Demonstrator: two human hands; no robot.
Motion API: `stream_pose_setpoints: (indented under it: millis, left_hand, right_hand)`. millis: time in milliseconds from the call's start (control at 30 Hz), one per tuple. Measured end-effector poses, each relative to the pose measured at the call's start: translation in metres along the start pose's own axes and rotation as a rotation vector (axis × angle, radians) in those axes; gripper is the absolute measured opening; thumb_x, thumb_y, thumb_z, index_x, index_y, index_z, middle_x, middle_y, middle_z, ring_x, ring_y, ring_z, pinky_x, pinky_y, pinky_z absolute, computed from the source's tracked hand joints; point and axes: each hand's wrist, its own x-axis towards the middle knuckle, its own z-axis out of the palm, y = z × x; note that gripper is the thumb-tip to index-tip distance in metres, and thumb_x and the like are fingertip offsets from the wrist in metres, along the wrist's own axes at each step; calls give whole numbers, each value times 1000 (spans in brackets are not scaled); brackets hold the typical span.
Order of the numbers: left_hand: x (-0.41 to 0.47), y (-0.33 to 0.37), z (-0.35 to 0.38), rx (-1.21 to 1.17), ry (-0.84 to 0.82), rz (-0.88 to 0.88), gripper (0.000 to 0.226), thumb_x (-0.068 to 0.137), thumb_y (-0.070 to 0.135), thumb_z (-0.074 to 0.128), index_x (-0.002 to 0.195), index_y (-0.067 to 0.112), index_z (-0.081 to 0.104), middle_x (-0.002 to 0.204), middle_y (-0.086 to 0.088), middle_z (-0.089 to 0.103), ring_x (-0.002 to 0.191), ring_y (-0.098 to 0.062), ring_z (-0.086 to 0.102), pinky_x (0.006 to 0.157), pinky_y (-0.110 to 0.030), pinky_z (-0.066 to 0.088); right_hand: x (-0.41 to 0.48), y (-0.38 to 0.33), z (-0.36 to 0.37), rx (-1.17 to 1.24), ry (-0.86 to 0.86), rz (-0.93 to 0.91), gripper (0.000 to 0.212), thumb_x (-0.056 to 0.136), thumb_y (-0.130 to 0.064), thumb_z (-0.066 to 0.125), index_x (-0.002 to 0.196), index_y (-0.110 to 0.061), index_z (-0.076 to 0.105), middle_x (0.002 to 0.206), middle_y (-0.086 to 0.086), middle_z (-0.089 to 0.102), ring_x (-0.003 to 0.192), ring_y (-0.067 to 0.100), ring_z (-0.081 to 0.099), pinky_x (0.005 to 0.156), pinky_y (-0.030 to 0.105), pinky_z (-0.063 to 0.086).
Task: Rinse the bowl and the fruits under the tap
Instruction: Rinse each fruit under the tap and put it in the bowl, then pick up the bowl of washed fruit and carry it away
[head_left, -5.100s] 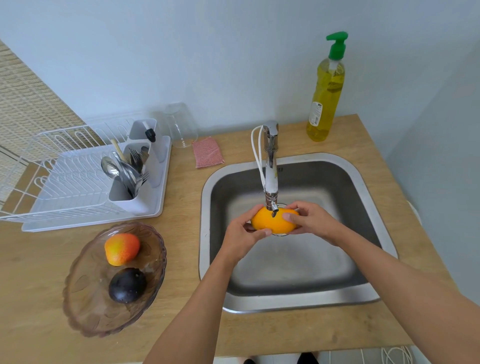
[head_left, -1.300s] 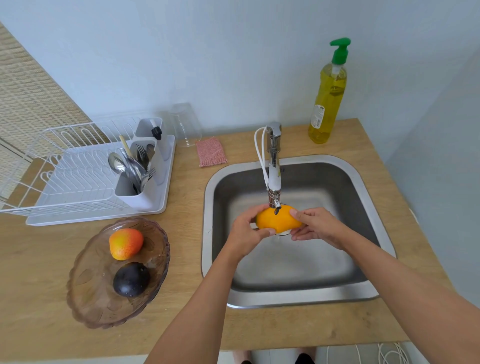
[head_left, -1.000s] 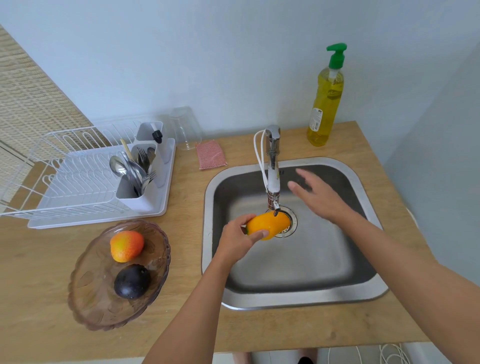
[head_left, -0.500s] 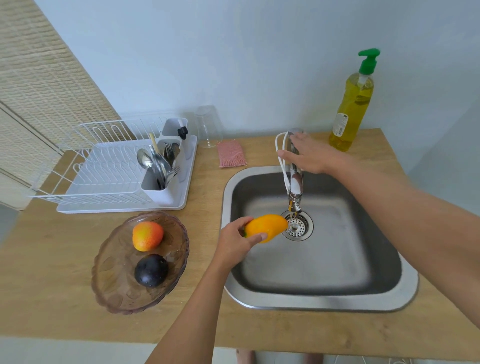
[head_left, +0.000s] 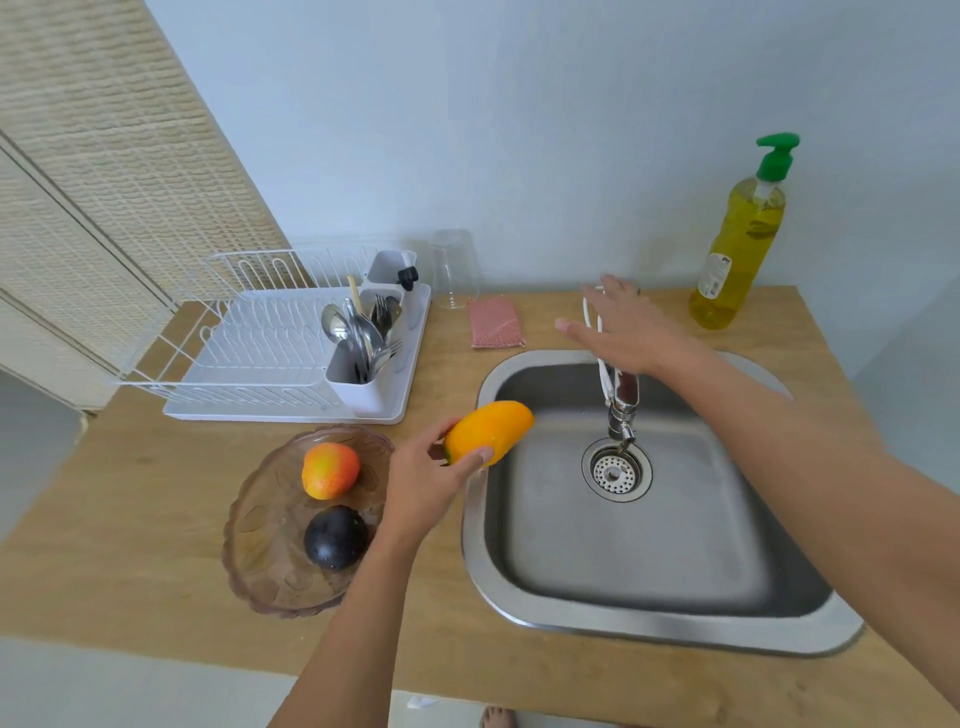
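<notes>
My left hand (head_left: 423, 480) grips a yellow-orange mango (head_left: 488, 432) above the left rim of the steel sink (head_left: 670, 621), between the sink and the bowl. The brown glass bowl (head_left: 262, 561) sits on the wooden counter to the left and holds a red-orange fruit (head_left: 330, 470) and a dark purple fruit (head_left: 336, 538). My right hand (head_left: 623, 332) hovers with spread fingers over the top of the tap (head_left: 623, 400), covering its handle. No water stream shows below the spout.
A white dish rack (head_left: 270, 358) with a cutlery holder stands at the back left. An upturned clear glass (head_left: 453, 270) and a pink sponge (head_left: 496, 323) sit behind the sink. A yellow soap bottle (head_left: 740, 244) with a green pump stands at the back right.
My right hand left the mango and went up to the tap handle. My left hand carried the mango from under the spout leftward to the sink's left rim, toward the bowl.
</notes>
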Motion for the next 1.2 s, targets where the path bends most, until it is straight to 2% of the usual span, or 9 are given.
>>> stream_pose_setpoints:
  millis: [100,167,267,433,533,667,800,967,1200]
  left_hand:
    - [-6,-1,-31,-27,102,-9,45,76,41,84,118,40,67,108,19,71,100,-4,65,79,-20,51]
    - [-12,-3,-53,12,170,-10,53,76,45,83,125,35,66,110,19,69,102,-2,64,77,-17,49]
    - [-22,-10,-86,48,255,-20,53,75,45,83,124,36,66,109,23,67,96,3,64,70,-10,47]
    - [-45,-35,-132,-6,369,-80,45,75,34,87,116,38,70,110,12,73,95,-7,68,75,-17,53]
    - [-60,-54,-153,-19,458,-116,45,75,29,88,117,32,71,109,6,73,92,-4,68,70,-9,51]
    - [-73,-80,-177,-6,427,-157,51,74,27,89,121,26,69,113,2,73,100,-17,69,81,-27,57]
    - [-73,-100,-193,21,385,-165,56,73,22,90,125,20,67,118,-2,71,104,-21,68,86,-35,58]
    - [-68,-118,-192,187,565,-142,57,72,36,89,120,19,63,114,2,65,98,-21,63,80,-35,53]
    - [-68,-124,-165,450,583,-88,61,68,48,87,110,13,61,103,-6,66,98,-24,60,79,-39,53]
  right_hand:
    - [-6,-39,2,93,107,-137,80,96,-66,36,157,-17,22,167,8,15,154,24,8,122,45,10]
    - [-15,-66,10,147,174,-226,73,97,-61,40,153,-15,32,160,9,33,149,26,28,118,43,22]
    - [-37,-101,37,241,210,-303,61,97,-58,45,142,-17,47,131,11,63,104,21,65,86,34,46]
    - [-57,-139,102,358,0,-331,64,98,-51,50,149,-14,37,146,11,47,135,27,43,110,42,38]
    - [-62,-154,131,415,-171,-281,73,97,-56,47,156,-22,21,154,8,35,142,25,36,112,39,32]
    - [-60,-169,154,462,-317,-232,75,97,-58,44,159,-29,12,159,5,26,138,22,42,111,38,33]
    - [-57,-182,166,498,-361,-182,73,99,-53,46,159,-29,13,160,2,28,111,12,57,102,35,41]
    - [-54,-193,176,530,-364,-105,72,100,-40,52,159,-25,14,153,5,41,108,16,62,104,39,45]
    - [-55,-201,184,533,-330,-100,68,99,-24,57,157,-20,23,155,2,39,138,21,42,115,41,35]
